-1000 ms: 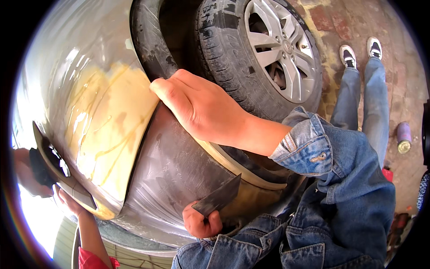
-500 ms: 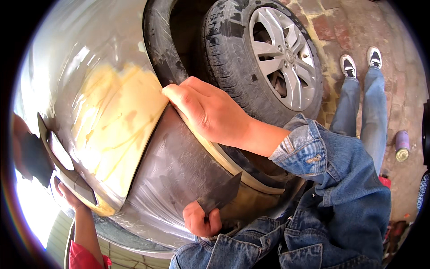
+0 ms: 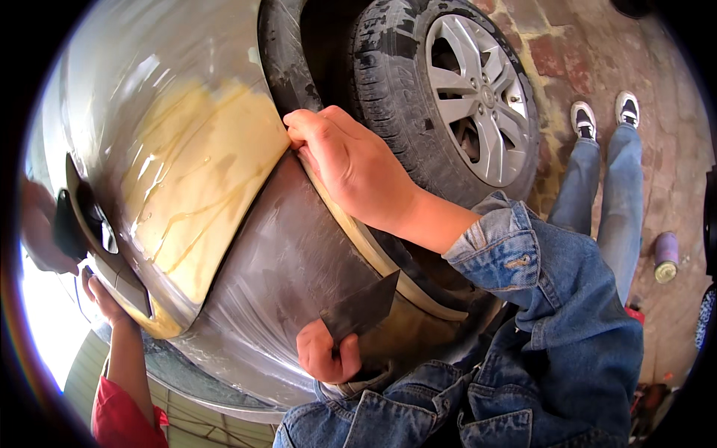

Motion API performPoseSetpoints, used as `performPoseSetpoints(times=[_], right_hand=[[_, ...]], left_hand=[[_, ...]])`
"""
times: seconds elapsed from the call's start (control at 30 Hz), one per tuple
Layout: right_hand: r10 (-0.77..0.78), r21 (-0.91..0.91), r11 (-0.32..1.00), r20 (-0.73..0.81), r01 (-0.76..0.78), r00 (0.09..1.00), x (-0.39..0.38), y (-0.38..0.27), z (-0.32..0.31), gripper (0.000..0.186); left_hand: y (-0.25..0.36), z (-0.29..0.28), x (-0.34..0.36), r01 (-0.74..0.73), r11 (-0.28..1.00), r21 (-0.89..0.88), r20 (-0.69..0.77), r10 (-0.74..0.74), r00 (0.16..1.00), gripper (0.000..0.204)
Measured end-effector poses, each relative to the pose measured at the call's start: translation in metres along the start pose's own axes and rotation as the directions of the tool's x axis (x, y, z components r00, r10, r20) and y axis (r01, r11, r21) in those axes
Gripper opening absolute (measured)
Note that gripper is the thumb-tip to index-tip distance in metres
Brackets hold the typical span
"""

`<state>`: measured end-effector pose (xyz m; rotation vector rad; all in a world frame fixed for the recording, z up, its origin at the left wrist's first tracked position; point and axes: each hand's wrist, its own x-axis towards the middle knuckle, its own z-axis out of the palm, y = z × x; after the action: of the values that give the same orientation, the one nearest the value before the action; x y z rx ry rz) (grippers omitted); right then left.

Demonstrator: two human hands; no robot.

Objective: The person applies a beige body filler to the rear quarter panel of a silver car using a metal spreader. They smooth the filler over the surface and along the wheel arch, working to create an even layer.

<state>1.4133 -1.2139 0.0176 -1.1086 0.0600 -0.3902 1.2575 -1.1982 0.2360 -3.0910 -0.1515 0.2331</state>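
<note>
My right hand (image 3: 347, 164) is closed at the edge of the car's wheel arch, fingertips pressed against the corner of a yellowish filler-coated panel (image 3: 216, 160). Whatever those fingers hold, if anything, is hidden. Nearer to me, my left hand (image 3: 327, 355) grips a thin, dark grey sheet that looks like sandpaper (image 3: 366, 305). Its pointed corner lies close to the pale yellow arch edge (image 3: 373, 257). Between my hands stretches a dull grey scuffed panel (image 3: 276, 231). Wet-looking streaks run down the filler.
A tyre with a silver wheel (image 3: 485, 101) stands beyond my right forearm. At left, another person's hand (image 3: 107, 299), red-sleeved, touches a dark curved trim piece (image 3: 123, 272). Jeans-clad legs (image 3: 616, 187) and a purple can (image 3: 665, 257) are at right on the brick floor.
The view has shifted slightly. My right hand stays at the arch edge while the sandpaper in my left hand tilts a little. At far left, another hand shows more clearly near the trim.
</note>
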Motion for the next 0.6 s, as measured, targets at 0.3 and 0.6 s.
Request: performPoseSetpoints(times=[0.3, 0.6], right_hand=[[0.057, 0.120, 0.991, 0.070, -0.065, 0.996, -0.0052, -0.0012, -0.0027, 0.037], [-0.056, 0.062, 0.996, -0.022, 0.057, 0.998, -0.0058, 0.0040, -0.0003, 0.042]], left_hand=[[0.0008, -0.0041, -0.0035, 0.006, 1.000, 0.010, 0.017, -0.006, 1.000, 0.021], [0.0006, -0.0024, -0.0042, 0.061, 0.998, 0.010, 0.005, -0.061, 0.998, 0.020]])
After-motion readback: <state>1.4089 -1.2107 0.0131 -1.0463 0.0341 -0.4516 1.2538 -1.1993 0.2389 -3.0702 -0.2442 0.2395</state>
